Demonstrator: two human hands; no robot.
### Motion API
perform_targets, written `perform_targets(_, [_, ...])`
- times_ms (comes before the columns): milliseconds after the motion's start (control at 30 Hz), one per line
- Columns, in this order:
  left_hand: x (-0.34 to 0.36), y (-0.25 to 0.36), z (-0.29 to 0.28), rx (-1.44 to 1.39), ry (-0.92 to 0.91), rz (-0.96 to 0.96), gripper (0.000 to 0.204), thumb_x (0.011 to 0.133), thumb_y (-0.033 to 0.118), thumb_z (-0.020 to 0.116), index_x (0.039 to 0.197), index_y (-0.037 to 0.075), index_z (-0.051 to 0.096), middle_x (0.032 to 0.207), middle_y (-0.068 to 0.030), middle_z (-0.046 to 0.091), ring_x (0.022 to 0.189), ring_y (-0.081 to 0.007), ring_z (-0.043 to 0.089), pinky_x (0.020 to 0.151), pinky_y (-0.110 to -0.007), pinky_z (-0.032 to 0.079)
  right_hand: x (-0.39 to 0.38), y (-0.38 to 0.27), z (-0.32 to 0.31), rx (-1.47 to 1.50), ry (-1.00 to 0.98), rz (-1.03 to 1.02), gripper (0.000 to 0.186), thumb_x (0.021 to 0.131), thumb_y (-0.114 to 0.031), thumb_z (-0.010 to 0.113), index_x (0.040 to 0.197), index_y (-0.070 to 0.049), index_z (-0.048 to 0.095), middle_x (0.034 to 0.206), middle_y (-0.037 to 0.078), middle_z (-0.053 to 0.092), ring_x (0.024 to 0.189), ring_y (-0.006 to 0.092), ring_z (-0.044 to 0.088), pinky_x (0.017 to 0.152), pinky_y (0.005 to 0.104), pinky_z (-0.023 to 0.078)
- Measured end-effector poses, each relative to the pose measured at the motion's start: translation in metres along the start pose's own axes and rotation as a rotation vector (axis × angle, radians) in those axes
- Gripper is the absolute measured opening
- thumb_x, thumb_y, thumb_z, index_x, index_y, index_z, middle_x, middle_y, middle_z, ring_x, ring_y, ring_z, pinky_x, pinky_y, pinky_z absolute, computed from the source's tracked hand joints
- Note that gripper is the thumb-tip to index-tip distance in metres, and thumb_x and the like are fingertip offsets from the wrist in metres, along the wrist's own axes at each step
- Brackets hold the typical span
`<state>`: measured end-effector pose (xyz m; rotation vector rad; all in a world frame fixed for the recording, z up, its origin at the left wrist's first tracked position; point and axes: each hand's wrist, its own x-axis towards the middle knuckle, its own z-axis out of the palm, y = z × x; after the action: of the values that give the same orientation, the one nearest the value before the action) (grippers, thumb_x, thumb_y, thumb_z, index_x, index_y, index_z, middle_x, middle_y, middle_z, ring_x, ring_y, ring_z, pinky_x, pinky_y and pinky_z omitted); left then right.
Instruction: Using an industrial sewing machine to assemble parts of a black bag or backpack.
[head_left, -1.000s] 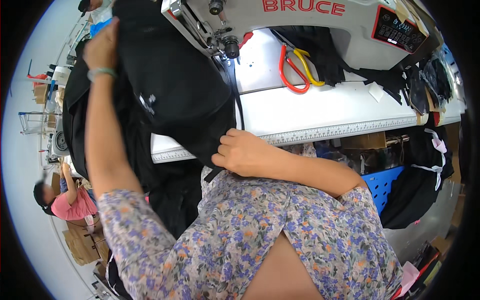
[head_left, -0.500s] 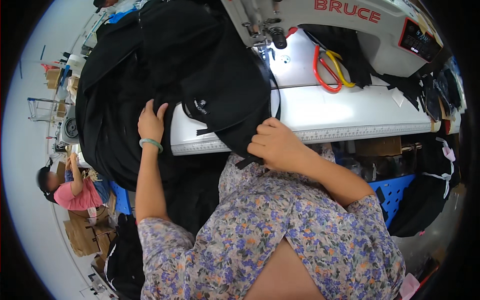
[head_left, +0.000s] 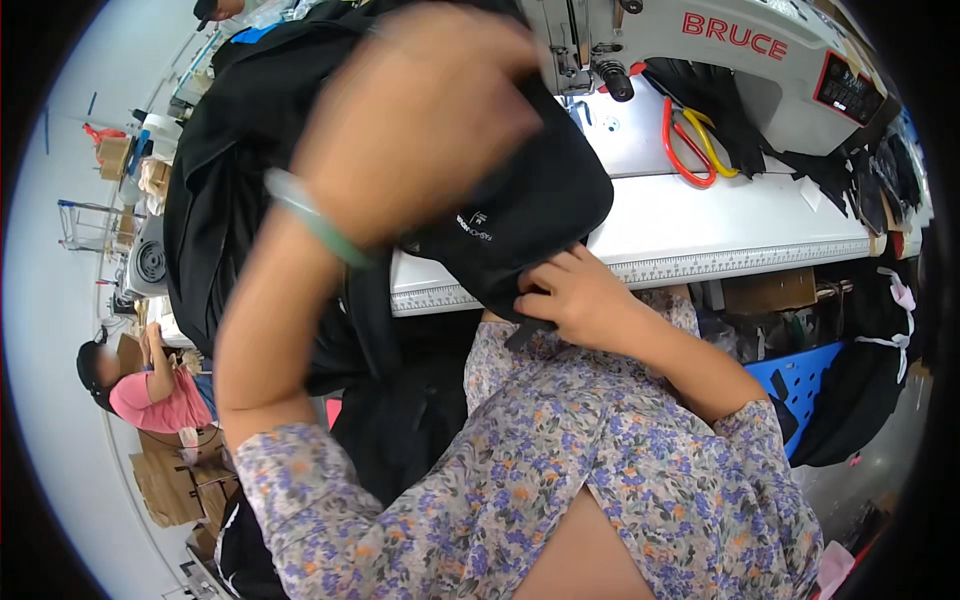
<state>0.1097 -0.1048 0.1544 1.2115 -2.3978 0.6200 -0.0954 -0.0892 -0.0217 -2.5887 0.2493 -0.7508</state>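
A big black bag (head_left: 530, 200) lies over the left end of the white sewing table (head_left: 700, 235) and hangs off its front edge. My right hand (head_left: 570, 295) pinches the bag's lower edge at the table front, with a black strap end under the fingers. My left hand (head_left: 420, 110) is raised close to the camera, blurred, fingers curled over the bag's top. A pale green bangle is on that wrist. More black fabric (head_left: 250, 190) is heaped at the left.
A white sewing machine (head_left: 720, 60) stands at the back of the table, red and yellow scissors (head_left: 690, 140) beside it. Black pieces (head_left: 870, 180) lie at the right. A blue crate (head_left: 790, 385) sits under the table. A person in pink (head_left: 150, 390) sits at lower left.
My left hand has swung up from the left side of the black heap and across toward the camera. The right hand stays at the bag's lower edge.
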Motion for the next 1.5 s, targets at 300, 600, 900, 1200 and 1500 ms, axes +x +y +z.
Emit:
perform_targets(300, [-0.052,0.023,0.095,0.265,-0.413,-0.036,0.022,0.079,0.028,0.061,0.096,0.016,0.069,0.081,-0.0018,0.068,0.080,-0.0204,0.064,0.093,-0.049,0.035,-0.007,0.000,-0.005,0.040,0.024,-0.081,0.029,0.063,-0.002,0.063,0.091,-0.009,0.065,0.087,0.001,0.058,0.085,0.0199,0.054,0.078,0.0325,0.042])
perform_targets(600, [-0.069,-0.183,-0.053,0.900,-0.378,-1.149,0.033,0.093,0.045,0.051,0.114,0.024,0.066,0.108,-0.0110,0.068,0.103,-0.0307,0.063,0.086,-0.041,0.048,-0.016,0.005,-0.023,0.082,-0.005,-0.076,0.032,0.061,-0.006,0.067,0.093,-0.010,0.066,0.069,0.000,0.053,0.070,0.0184,0.055,0.063,0.0316,0.044])
perform_targets(900, [-0.015,0.067,0.079,-0.588,-0.068,-0.037,0.035,0.079,0.010,0.069,0.113,0.007,0.062,0.113,-0.0139,0.064,0.103,-0.0316,0.062,0.087,-0.037,0.048,-0.010,0.006,-0.020,0.043,-0.017,-0.058,0.036,0.057,-0.006,0.067,0.093,-0.012,0.067,0.071,0.001,0.057,0.071,0.0202,0.058,0.063,0.0333,0.047])
perform_targets(1200, [-0.063,0.007,0.172,-0.295,-0.165,-0.018,0.034,0.088,0.019,0.061,0.120,0.008,0.060,0.131,-0.0060,0.054,0.130,-0.0259,0.043,0.096,-0.041,0.046,-0.013,0.018,-0.070,0.356,-0.466,-0.109,0.035,0.069,-0.014,0.069,0.104,-0.010,0.066,0.096,0.002,0.060,0.092,0.0201,0.058,0.077,0.0336,0.048])
perform_targets(1500, [-0.060,0.021,0.182,-0.594,-0.010,-0.146,0.034,0.082,0.011,0.067,0.115,0.005,0.063,0.124,-0.0101,0.059,0.122,-0.0311,0.050,0.103,-0.040,0.039,0.036,0.104,-0.109,-0.693,-0.151,-0.082,0.029,0.075,-0.010,0.060,0.104,-0.010,0.064,0.102,0.005,0.062,0.091,0.0234,0.062,0.071,0.0341,0.051])
